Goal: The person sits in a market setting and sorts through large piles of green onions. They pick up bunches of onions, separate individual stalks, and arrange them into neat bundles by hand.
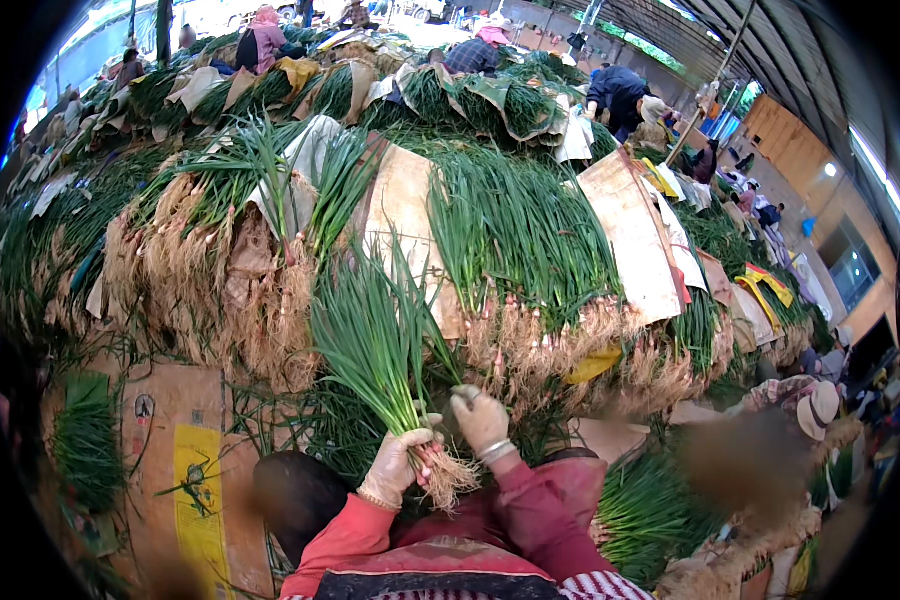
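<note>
My left hand (400, 465), in a pale glove, is closed round the lower stalks of a bunch of spring onions (375, 340). The green tops lean up and to the left. Reddish bulbs and tan roots (447, 478) hang out on the right side of that hand. Close by on the right is my gloved right hand (480, 418), its fingers curled and pinched together. A thin green leaf (442, 350) runs down from beside the bunch to those fingertips. Both hands are above my lap, before a bank of rooted spring onions (525, 235).
Cardboard sheets (615, 230) divide the piled onions ahead. Flattened cardboard (150, 400) and a small onion pile (87, 450) lie at left. More onions (655, 505) lie at right, near a person in a pale hat (818, 405). Other people work among the far heaps.
</note>
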`<state>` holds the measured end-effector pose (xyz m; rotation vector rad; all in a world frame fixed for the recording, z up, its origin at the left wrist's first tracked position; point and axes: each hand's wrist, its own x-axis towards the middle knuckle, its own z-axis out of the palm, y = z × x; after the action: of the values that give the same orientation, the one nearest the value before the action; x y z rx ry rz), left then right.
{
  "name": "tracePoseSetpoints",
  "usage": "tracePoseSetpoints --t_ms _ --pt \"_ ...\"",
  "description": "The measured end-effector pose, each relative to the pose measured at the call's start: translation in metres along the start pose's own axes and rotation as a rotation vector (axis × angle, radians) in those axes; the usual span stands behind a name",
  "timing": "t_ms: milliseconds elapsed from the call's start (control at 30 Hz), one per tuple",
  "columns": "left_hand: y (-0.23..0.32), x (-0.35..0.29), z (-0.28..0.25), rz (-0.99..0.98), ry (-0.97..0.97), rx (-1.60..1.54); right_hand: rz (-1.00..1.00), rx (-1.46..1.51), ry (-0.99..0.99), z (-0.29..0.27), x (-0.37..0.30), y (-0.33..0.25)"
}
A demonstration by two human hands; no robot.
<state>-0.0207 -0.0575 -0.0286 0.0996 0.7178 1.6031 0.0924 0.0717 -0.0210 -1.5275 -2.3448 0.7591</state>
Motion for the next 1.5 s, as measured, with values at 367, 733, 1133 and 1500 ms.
tracePoseSetpoints --t_ms 367,733,1133,1500 --pt "-0.011 0.021 -0.003 0.017 0.011 0.124 -0.127 -0.222 0.118 0.006 0.010 0.043" --pt "-0.014 0.019 0.010 -0.088 0.017 0.248 -0.285 0.079 -0.246 0.009 0.007 0.043" --pt "-0.027 0.023 -0.004 -0.031 0.051 0.242 0.287 1.744 -0.907 0.047 0.000 0.045" --pt "-0.019 0.015 0.002 -0.051 0.081 0.219 -0.531 -0.355 0.317 0.023 -0.004 0.037"
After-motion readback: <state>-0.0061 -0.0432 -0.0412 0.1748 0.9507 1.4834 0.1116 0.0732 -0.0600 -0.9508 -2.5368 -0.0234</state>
